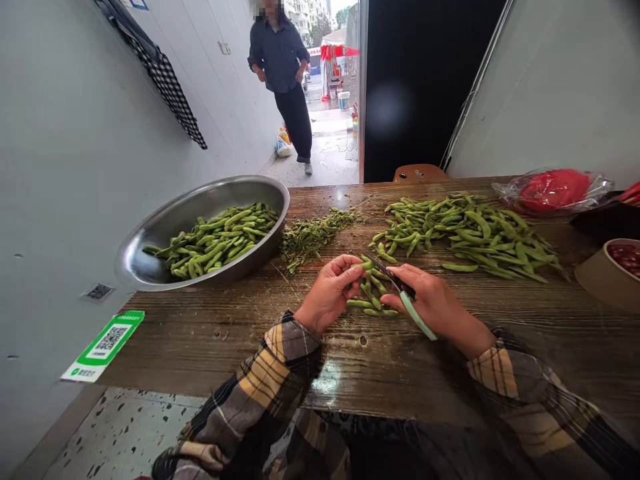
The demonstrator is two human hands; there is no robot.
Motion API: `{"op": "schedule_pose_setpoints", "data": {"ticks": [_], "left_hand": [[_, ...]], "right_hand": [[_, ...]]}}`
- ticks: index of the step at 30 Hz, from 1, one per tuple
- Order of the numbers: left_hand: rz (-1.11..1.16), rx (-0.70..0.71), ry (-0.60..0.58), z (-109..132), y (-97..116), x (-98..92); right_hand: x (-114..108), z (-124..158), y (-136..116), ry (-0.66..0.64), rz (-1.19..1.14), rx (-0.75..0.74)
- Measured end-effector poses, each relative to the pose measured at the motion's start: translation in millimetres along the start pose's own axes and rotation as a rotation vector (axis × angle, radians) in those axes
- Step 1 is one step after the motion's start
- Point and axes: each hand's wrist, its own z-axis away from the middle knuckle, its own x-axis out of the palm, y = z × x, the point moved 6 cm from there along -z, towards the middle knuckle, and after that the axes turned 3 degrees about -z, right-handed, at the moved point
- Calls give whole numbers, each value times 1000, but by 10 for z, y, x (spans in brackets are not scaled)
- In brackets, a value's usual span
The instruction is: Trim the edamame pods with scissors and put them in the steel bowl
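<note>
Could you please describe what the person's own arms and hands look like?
The left hand and right hand are gloveless. The left sleeve and right sleeve are plaid: black, grey and yellowish tan, crossed by thin pale lines.

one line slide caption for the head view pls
Left hand holding a pod, right hand holding scissors, over a table bearing a bowl of more pods.

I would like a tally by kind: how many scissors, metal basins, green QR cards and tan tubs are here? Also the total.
Scissors: 1 pair
Metal basin: 1
Green QR card: 1
Tan tub, partly visible: 1
Total: 4
</note>
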Motion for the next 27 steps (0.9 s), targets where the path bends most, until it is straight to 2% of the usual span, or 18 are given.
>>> {"op": "schedule_pose_setpoints", "data": {"ticks": [4, 7, 11, 13, 18, 20, 24, 27], "left_hand": [[23, 40, 67, -25, 105, -117], [74, 79, 115, -33, 219, -222], [44, 57, 78, -31, 325, -291], [-162, 45, 42, -26, 360, -303], [-1095, 115, -108, -25, 369, -282], [-1339, 132, -166, -32, 322, -291], [-1538, 149, -276, -50, 226, -305], [-1462, 224, -196, -75, 279, -307]], "right_hand": [[-11, -4, 4, -20, 30, -4], [-69, -10, 43, 26, 18, 7], [-117, -9, 92, 66, 24, 22], [-119, -6, 90, 65, 32, 14], [-122, -10, 66, 63, 38, 2], [-130, -13, 68, 72, 46, 3], [-119, -9, 80, 69, 52, 1], [-106, -1, 80, 64, 46, -5]]}}
